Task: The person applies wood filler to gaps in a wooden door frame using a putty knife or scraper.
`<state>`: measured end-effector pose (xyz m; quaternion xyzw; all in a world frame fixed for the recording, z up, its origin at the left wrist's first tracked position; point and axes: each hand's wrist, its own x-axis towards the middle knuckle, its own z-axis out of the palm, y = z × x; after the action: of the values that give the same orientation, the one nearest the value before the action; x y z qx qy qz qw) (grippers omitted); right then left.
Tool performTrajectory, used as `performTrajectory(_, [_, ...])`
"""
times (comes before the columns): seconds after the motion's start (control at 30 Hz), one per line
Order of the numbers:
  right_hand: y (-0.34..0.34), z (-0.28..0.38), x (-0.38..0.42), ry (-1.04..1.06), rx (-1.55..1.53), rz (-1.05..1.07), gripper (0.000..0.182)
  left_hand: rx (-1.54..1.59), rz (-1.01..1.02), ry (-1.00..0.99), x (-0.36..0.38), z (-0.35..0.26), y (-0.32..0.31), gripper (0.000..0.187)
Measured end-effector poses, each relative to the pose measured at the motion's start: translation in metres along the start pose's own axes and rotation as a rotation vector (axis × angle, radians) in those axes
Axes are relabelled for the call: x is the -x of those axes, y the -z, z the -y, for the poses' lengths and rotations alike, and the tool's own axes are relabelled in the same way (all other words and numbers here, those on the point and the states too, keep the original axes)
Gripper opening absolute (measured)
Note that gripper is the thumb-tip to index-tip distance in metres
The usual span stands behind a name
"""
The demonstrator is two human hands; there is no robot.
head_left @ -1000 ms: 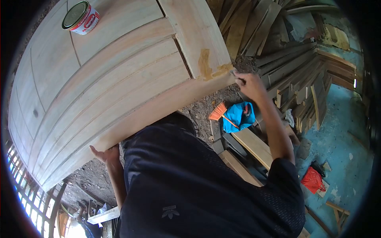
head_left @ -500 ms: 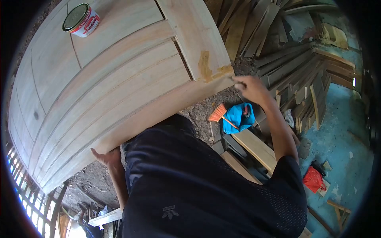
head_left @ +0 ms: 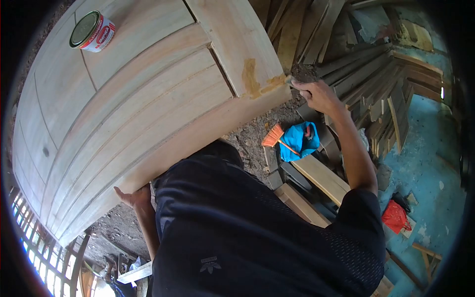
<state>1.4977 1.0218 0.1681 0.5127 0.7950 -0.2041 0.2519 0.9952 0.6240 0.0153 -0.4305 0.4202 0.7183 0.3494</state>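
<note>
A large pale wooden door panel with grooves and recessed sections lies in front of me. My left hand is at its near edge at the lower left, thumb outside and the other fingers hidden behind the wood. At the far right corner my right hand is closed in a pinch on a small greyish thing, too small to name, touching the corner. Brown filler patches mark the wood beside that hand. A can with a red and white label stands on the panel at the upper left.
Below the corner, an orange brush leans on a blue bag on the dirt ground. Stacked planks fill the right. Boards lie by my right side. A red bag is on the blue floor.
My right hand has moved up slightly, from the side edge onto the top of the corner. The view has shifted a little. My left hand keeps its place on the edge.
</note>
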Motion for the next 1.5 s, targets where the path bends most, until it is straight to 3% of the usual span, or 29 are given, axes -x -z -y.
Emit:
performTrajectory(0.13, [0.027, 0.009, -0.007, 0.046, -0.057, 0.041, 0.041, 0.037, 0.006, 0.021, -0.001, -0.001, 0.004, 0.095])
performTrajectory(0.3, [-0.017, 0.012, -0.035, 0.144, -0.191, -0.219, 0.037, 0.029, -0.062, 0.0, 0.002, 0.002, -0.006, 0.089])
performTrajectory(0.47, [-0.002, 0.019, 0.0, 0.128, -0.034, -0.044, 0.032, 0.001, -0.036, -0.014, 0.006, 0.004, -0.007, 0.087])
performTrajectory(0.57, [0.022, 0.008, 0.003, 0.064, -0.182, 0.039, 0.034, 0.03, -0.033, -0.023, 0.005, 0.007, -0.007, 0.089])
performTrajectory(0.63, [-0.001, -0.018, -0.002, 0.243, -0.169, -0.262, 0.038, 0.05, -0.004, -0.024, 0.0, 0.003, -0.003, 0.093])
performTrajectory(0.73, [-0.023, -0.015, -0.001, 0.251, -0.119, -0.352, 0.043, 0.056, 0.036, -0.002, -0.005, 0.001, 0.005, 0.091])
performTrajectory(0.87, [-0.048, -0.031, -0.006, 0.139, -0.167, -0.274, 0.045, 0.008, 0.094, 0.001, -0.002, -0.001, 0.006, 0.091])
performTrajectory(0.93, [0.001, -0.014, 0.0, -0.049, 0.298, 0.305, 0.043, 0.012, 0.074, -0.012, -0.003, 0.003, 0.004, 0.091])
performTrajectory(0.97, [-0.002, -0.018, 0.004, -0.056, 0.295, 0.304, 0.043, 0.011, 0.075, -0.006, -0.003, 0.002, 0.004, 0.091])
performTrajectory(1.03, [-0.005, -0.028, 0.004, 0.123, -0.059, -0.035, 0.039, 0.021, 0.076, -0.004, -0.005, 0.004, 0.004, 0.091])
performTrajectory(1.07, [-0.002, -0.02, -0.002, 0.131, -0.058, -0.036, 0.039, 0.024, 0.063, -0.009, -0.004, 0.004, 0.004, 0.09])
performTrajectory(1.13, [-0.003, 0.006, -0.008, 0.048, -0.228, -0.304, 0.023, 0.012, 0.045, -0.014, -0.001, 0.002, 0.002, 0.09])
performTrajectory(1.27, [-0.027, 0.009, -0.022, 0.07, -0.264, -0.275, 0.038, -0.001, -0.019, -0.018, 0.002, 0.002, -0.004, 0.09])
performTrajectory(1.33, [-0.023, 0.02, -0.009, 0.034, -0.077, -0.055, 0.036, 0.007, -0.025, -0.012, -0.001, 0.0, 0.001, 0.09])
performTrajectory(1.37, [-0.022, 0.015, -0.005, 0.03, -0.078, -0.057, 0.036, 0.011, 0.013, -0.003, -0.003, -0.002, 0.002, 0.09])
performTrajectory(1.43, [-0.016, -0.003, 0.006, 0.174, -0.063, 0.066, 0.036, 0.02, 0.057, 0.016, -0.01, -0.003, 0.006, 0.091])
performTrajectory(1.5, [0.001, -0.005, 0.014, 0.113, -0.172, -0.015, 0.037, 0.035, 0.002, 0.036, 0.002, 0.0, -0.002, 0.09])
